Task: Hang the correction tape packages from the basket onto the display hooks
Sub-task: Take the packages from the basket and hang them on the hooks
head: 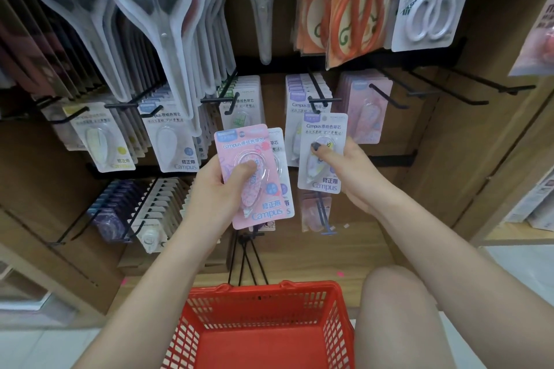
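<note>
My left hand [220, 186] grips a small stack of correction tape packages, a pink one [263, 204] in front and a white one [281, 159] behind it, thumb pressed on the blister. My right hand [349, 168] holds a single white and lilac package [325, 129] upright, thumb on its blister, just below a black hook [317, 99] that carries matching lilac packages [299, 105]. The red basket [263, 296] stands below on the floor, and the part of its inside that shows holds nothing.
More correction tape hangs on hooks at left [102, 138] and a pink stack [367, 111] at right. Bare black hooks [467, 99] stick out at far right. Scissors in blister packs [168, 24] hang overhead. My knee [398, 308] is beside the basket.
</note>
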Motion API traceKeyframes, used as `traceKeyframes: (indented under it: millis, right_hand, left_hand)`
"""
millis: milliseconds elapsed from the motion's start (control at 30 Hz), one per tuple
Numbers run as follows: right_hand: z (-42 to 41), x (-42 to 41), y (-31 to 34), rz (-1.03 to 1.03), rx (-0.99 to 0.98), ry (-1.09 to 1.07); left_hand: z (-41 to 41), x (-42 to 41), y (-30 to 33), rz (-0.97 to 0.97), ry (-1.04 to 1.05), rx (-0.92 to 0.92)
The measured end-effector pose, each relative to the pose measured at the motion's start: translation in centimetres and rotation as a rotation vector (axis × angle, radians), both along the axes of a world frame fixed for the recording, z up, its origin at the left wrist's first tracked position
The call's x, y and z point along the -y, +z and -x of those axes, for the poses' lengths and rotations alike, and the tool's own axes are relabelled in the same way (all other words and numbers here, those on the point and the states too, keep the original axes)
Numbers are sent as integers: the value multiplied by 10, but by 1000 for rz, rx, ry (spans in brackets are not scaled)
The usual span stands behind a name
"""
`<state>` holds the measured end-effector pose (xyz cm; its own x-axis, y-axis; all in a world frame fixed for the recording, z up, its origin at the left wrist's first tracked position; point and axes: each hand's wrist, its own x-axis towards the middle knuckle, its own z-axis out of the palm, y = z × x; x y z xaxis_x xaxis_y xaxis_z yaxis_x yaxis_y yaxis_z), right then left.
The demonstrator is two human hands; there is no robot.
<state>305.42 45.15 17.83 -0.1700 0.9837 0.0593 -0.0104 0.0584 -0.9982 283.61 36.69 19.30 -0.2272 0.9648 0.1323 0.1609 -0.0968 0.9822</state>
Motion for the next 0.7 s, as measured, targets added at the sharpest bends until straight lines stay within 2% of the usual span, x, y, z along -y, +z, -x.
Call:
traceKeyframes:
  millis: [133, 267, 400, 567, 700]
  right_hand:
    - [-4, 6, -7, -31, 70, -43]
    - [-18, 30, -22, -217, 136, -168]
    - [-29, 46, -30, -258, 153, -200]
    - [-29, 54, -12, -276, 22, -78]
    - [-15, 50, 8, -299, 8, 2]
  left_hand:
    - [-1, 0, -1, -3, 3, 0]
    - [1, 0, -3, -14, 6, 7]
    - [3, -1, -5, -27, -4, 14]
    - [1, -1, -5, -30, -31, 36]
    - [0, -1, -5, -33, -36, 43]
